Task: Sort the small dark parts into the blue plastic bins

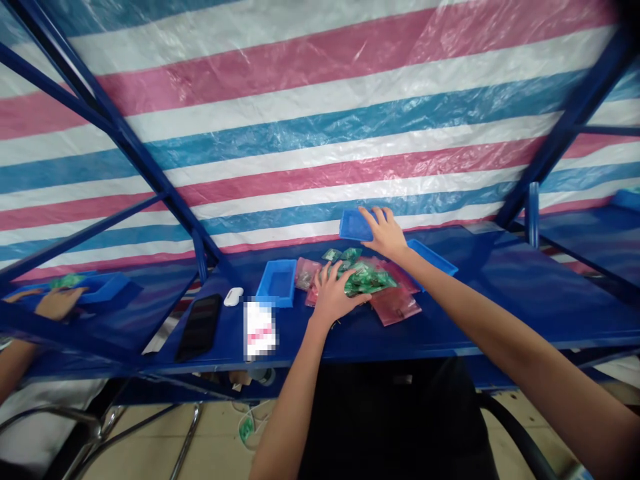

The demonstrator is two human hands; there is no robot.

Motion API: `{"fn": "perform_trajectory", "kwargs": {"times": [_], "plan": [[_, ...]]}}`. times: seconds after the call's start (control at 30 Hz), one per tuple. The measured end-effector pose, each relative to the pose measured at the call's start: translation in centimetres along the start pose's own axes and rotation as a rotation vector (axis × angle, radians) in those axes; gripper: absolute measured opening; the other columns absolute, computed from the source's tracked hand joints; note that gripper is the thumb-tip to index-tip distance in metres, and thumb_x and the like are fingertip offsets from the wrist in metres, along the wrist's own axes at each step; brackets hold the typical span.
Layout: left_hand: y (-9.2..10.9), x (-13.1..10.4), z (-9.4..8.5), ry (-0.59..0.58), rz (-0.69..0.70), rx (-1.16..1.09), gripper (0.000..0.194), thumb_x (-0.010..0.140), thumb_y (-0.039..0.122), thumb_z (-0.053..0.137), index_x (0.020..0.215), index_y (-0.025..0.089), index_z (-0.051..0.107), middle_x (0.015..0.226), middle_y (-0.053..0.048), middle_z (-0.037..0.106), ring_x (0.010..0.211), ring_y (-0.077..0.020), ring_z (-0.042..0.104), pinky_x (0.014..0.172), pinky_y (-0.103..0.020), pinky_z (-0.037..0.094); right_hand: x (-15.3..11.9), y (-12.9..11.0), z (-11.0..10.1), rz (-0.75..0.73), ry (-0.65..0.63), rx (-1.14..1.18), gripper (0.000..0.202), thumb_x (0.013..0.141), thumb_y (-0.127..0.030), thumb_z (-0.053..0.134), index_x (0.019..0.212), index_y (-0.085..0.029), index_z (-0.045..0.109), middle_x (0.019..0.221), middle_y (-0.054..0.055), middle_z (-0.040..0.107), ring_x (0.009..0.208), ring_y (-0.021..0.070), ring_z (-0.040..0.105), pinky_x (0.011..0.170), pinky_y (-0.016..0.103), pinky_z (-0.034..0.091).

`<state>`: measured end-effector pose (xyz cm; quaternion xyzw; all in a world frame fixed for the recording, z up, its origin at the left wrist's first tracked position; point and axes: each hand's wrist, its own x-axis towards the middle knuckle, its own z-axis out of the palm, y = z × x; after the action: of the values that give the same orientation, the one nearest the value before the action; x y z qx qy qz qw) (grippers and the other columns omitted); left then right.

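My left hand (334, 293) rests with spread fingers on the left side of a pile of small green packets (367, 279). Beneath and around these lie pink translucent bags (395, 305). At the back of the table, my right hand (387, 233) spans the right end of a small blue tray (354, 227), thumb at its lower edge and fingers at its upper edge. That tray looks tilted up toward the striped sheet. Another blue tray (433, 258) is partly hidden behind my right forearm. Left of the pile stands a third blue tray (277, 283).
A black phone (200, 327), a white earbud case (233, 297) and a pixelated white item (260, 330) lie on the blue table (480, 287)'s left part. Blue frame posts (145, 160) flank the striped sheet (320, 153). Another person's hand (60, 303) is at a tray far left.
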<state>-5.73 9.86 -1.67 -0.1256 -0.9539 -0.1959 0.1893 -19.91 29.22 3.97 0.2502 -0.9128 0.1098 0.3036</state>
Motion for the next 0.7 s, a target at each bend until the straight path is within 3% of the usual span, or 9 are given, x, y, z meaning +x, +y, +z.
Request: {"fn": "perform_trajectory", "kwargs": {"times": [0.17, 0.33, 0.53, 0.7], "plan": [[-0.9, -1.1, -0.3, -0.016, 0.012, 0.03, 0.06, 0.083, 0.061, 0.063, 0.136, 0.033, 0.056, 0.152, -0.006, 0.041, 0.144, -0.0329, 0.028, 0.119, -0.058, 0.021, 2.3, -0.1, 4.5, 0.073, -0.145, 0.049, 0.105, 0.07, -0.039, 0.08, 0.156, -0.027, 0.02, 0.148, 0.015, 0.038, 0.139, 0.0417, 0.03, 0.1, 0.057, 0.048], [-0.6, -4.1, -1.9, 0.018, 0.015, 0.037, 0.061, 0.088, 0.058, 0.057, 0.144, 0.034, 0.048, 0.158, -0.006, 0.032, 0.149, -0.0314, 0.02, 0.12, -0.055, 0.022, 2.8, -0.4, 7.2, 0.011, -0.277, 0.26, 0.104, 0.071, -0.043, 0.079, 0.155, -0.02, 0.022, 0.149, 0.016, 0.043, 0.139, 0.0356, 0.036, 0.108, 0.051, 0.041], [-0.3, -6.1, -1.8, 0.005, -0.045, 0.057, 0.086, 0.077, 0.063, 0.069, 0.151, 0.037, 0.036, 0.163, -0.007, 0.02, 0.15, -0.0392, 0.012, 0.118, -0.063, 0.02, 2.1, 0.5, 7.3, 0.004, -0.337, 0.405, 0.111, 0.068, -0.052, 0.08, 0.156, -0.018, 0.021, 0.148, 0.019, 0.046, 0.131, 0.0365, 0.048, 0.105, 0.05, 0.042], [-0.5, -5.4, -0.8, 0.037, -0.088, 0.058, 0.079, 0.081, 0.06, 0.065, 0.151, 0.039, 0.036, 0.162, -0.007, 0.023, 0.15, -0.041, 0.012, 0.116, -0.067, 0.018, 0.9, 1.6, 5.9, -0.1, -0.377, 0.467, 0.102, 0.072, -0.055, 0.077, 0.155, -0.02, 0.028, 0.153, 0.015, 0.041, 0.137, 0.0339, 0.043, 0.11, 0.049, 0.038]]}}
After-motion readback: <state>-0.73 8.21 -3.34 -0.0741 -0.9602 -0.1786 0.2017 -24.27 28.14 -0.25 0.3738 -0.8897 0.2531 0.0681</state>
